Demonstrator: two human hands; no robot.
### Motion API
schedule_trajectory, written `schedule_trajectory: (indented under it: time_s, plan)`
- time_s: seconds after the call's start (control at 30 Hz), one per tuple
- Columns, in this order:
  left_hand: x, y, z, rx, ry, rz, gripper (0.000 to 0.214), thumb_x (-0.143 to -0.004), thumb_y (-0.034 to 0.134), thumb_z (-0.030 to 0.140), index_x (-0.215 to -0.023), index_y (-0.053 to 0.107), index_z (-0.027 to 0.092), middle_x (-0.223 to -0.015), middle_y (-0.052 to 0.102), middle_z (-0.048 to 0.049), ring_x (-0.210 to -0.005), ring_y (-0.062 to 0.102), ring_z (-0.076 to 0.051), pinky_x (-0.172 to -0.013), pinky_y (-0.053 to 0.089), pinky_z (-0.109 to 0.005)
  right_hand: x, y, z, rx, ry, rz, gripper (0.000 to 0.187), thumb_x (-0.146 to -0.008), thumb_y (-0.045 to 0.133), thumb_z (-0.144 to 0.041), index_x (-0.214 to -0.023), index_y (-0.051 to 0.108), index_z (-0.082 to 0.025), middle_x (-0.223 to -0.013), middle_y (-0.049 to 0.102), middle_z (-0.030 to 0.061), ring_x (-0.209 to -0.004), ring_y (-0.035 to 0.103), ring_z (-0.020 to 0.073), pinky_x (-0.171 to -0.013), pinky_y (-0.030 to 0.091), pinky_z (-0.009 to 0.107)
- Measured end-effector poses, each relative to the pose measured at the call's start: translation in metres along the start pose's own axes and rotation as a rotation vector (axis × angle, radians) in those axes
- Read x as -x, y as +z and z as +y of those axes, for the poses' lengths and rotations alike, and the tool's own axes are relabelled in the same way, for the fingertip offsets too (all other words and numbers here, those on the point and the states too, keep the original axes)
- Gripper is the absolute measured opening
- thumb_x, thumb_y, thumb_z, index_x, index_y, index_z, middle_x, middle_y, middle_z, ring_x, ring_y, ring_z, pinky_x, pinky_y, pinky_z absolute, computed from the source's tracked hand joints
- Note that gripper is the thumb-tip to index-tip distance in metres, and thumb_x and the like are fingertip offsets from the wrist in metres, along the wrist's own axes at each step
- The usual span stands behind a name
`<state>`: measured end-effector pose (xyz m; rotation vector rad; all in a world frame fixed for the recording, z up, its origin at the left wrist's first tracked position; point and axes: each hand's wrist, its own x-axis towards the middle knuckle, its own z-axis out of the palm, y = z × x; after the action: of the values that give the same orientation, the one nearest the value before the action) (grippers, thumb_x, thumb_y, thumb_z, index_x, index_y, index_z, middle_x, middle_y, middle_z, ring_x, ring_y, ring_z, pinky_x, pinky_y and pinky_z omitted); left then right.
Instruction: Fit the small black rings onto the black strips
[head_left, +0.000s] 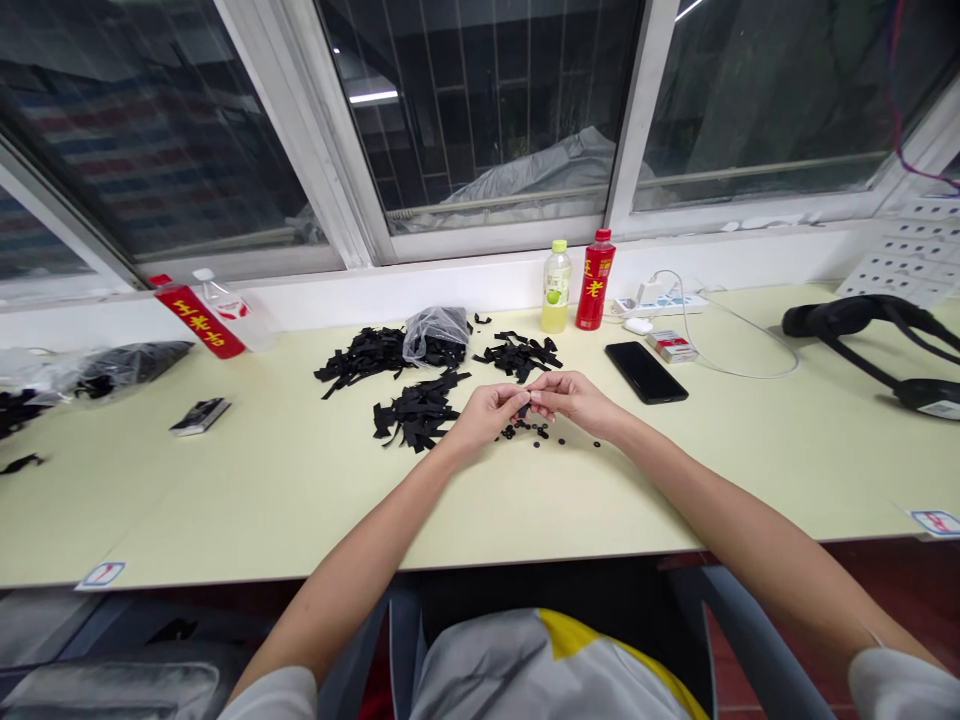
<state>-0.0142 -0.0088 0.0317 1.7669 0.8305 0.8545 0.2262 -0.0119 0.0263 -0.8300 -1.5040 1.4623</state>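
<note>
My left hand point(491, 412) and my right hand point(564, 396) meet over the table, fingertips pinched together. Between them shows a small black strip point(524, 409), mostly covered by the fingers; it looks like the fabric pieces lying nearby. Both hands are closed on it. Just below the fingers several small black rings point(541, 431) are scattered on the tabletop. Left of my left hand lies a pile of black strips point(417, 410). A second pile of strips point(361, 357) sits behind it, and a smaller one point(519, 354) lies beyond my fingers.
A clear plastic bag point(436, 335) rests on the back pile. A yellow-green drink bottle point(556, 288) and a red bottle point(595, 280) stand by the window. To the right are a black phone point(646, 372), a small box point(672, 346), a white cable point(750, 374) and a black headset point(885, 335).
</note>
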Motion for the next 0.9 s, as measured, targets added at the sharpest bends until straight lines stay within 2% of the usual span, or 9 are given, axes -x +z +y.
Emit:
schedule_trajectory:
  time_s: [0.13,0.2,0.33,0.4,0.47,0.63,0.73,0.9]
  plan:
    - [0.000,0.000,-0.002,-0.006,0.002,-0.009,0.070,-0.107,0.086,0.086,-0.099,0.084,0.017,-0.090,0.078,-0.0083,-0.085,0.062,-0.022,-0.077,0.053,-0.035,-0.001,0.000,0.002,0.002,0.007,0.010,0.063,-0.076,0.119,-0.074,-0.099,0.088,-0.024,-0.084,0.084,0.0033,-0.074,0.068,0.0198,-0.074,0.059,0.037]
    - [-0.001,-0.001,-0.003,-0.008,0.028,0.009,0.066,-0.109,0.085,0.082,-0.100,0.085,0.016,-0.098,0.081,-0.0113,-0.088,0.064,-0.022,-0.079,0.054,-0.036,-0.003,-0.001,0.003,-0.003,0.010,0.036,0.063,-0.079,0.117,-0.076,-0.102,0.090,-0.024,-0.089,0.086,0.0054,-0.080,0.073,0.0224,-0.079,0.062,0.039]
    - [-0.003,-0.007,-0.005,-0.013,0.098,0.069,0.054,-0.110,0.086,0.070,-0.104,0.086,0.017,-0.138,0.081,-0.0188,-0.100,0.069,-0.024,-0.088,0.060,-0.038,-0.006,-0.007,0.003,-0.019,-0.027,0.152,0.059,-0.085,0.114,-0.069,-0.119,0.096,-0.025,-0.119,0.094,0.0106,-0.105,0.084,0.0279,-0.098,0.069,0.045]
    - [-0.003,-0.012,-0.006,-0.005,0.112,0.053,0.051,-0.110,0.087,0.069,-0.102,0.085,0.018,-0.148,0.076,-0.0189,-0.106,0.071,-0.025,-0.092,0.063,-0.039,-0.007,-0.011,0.004,-0.003,-0.038,0.175,0.057,-0.083,0.115,-0.060,-0.125,0.097,-0.027,-0.134,0.095,0.0114,-0.116,0.085,0.0303,-0.108,0.070,0.049]
    - [-0.004,-0.016,-0.009,-0.006,0.110,0.021,0.051,-0.111,0.087,0.070,-0.101,0.085,0.020,-0.144,0.075,-0.0169,-0.107,0.070,-0.025,-0.095,0.064,-0.040,-0.007,-0.013,0.006,0.047,-0.029,0.173,0.054,-0.082,0.116,-0.057,-0.122,0.098,-0.027,-0.134,0.096,0.0117,-0.116,0.084,0.0319,-0.109,0.070,0.051]
    - [-0.007,-0.021,-0.016,-0.125,0.064,0.034,0.056,-0.109,0.087,0.077,-0.104,0.089,0.021,-0.111,0.078,-0.0110,-0.100,0.068,-0.028,-0.092,0.059,-0.040,-0.007,-0.013,0.006,0.130,-0.027,0.117,0.054,-0.079,0.117,-0.071,-0.098,0.096,-0.025,-0.103,0.091,0.0097,-0.092,0.076,0.0270,-0.086,0.066,0.044]
    - [-0.009,-0.020,-0.020,-0.147,0.036,0.044,0.060,-0.106,0.088,0.082,-0.101,0.090,0.022,-0.099,0.079,-0.0099,-0.097,0.067,-0.029,-0.091,0.058,-0.041,-0.008,-0.009,0.006,0.143,-0.042,0.106,0.056,-0.075,0.119,-0.071,-0.092,0.092,-0.026,-0.096,0.089,0.0077,-0.087,0.075,0.0247,-0.080,0.062,0.040]
    - [-0.009,-0.014,-0.022,-0.136,-0.046,0.034,0.077,-0.101,0.084,0.097,-0.094,0.083,0.020,-0.086,0.070,-0.0044,-0.081,0.054,-0.021,-0.076,0.047,-0.035,-0.009,-0.004,0.011,0.171,-0.047,0.127,0.056,-0.076,0.118,-0.071,-0.088,0.085,-0.026,-0.091,0.087,0.0066,-0.083,0.074,0.0236,-0.074,0.058,0.036]
